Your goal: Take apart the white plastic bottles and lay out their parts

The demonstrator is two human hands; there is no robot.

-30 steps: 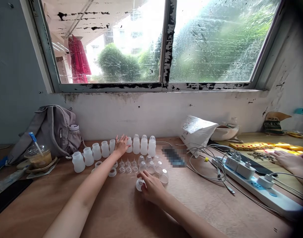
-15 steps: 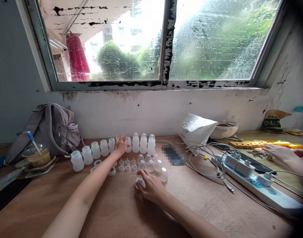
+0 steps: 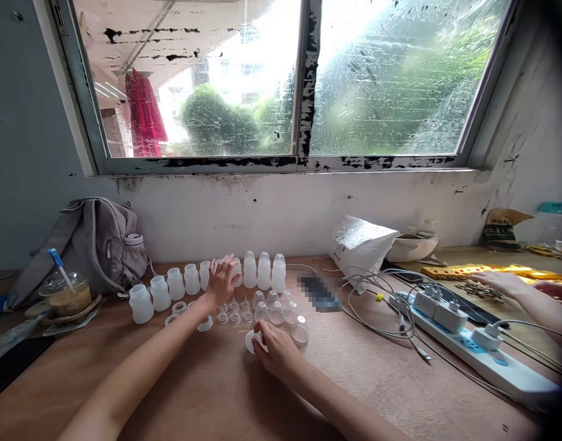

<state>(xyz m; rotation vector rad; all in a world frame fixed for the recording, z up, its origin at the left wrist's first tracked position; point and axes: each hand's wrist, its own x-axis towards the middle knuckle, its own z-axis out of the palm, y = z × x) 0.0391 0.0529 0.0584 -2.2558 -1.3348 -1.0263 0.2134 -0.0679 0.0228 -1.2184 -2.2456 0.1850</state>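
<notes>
**Pale round piece pinched at the front of a bottle layout**

The right hand [image 3: 278, 350] is drawn in narrow, its fingertips holding a round piece [image 3: 250, 342] low over the bench [image 3: 207, 398], in front of the clear domes [image 3: 300, 332]. The piece is whitish and translucent, with a circular rim; the fingers cover much of it, so its full form cannot be told.

The left hand [image 3: 221, 283] has its fingers spread wide among the frosted bottles [image 3: 141, 305]; whether it touches one cannot be told. These are milky white, waisted and upright, their tops uncovered. Three capped bottles [image 3: 264, 272] at the row's right end wear clear, rounded covers. Clear teats [image 3: 234, 316] with thin pointed tips stand in two short rows, between pale rings [image 3: 204, 323] and the glossy, see-through domes.
</notes>
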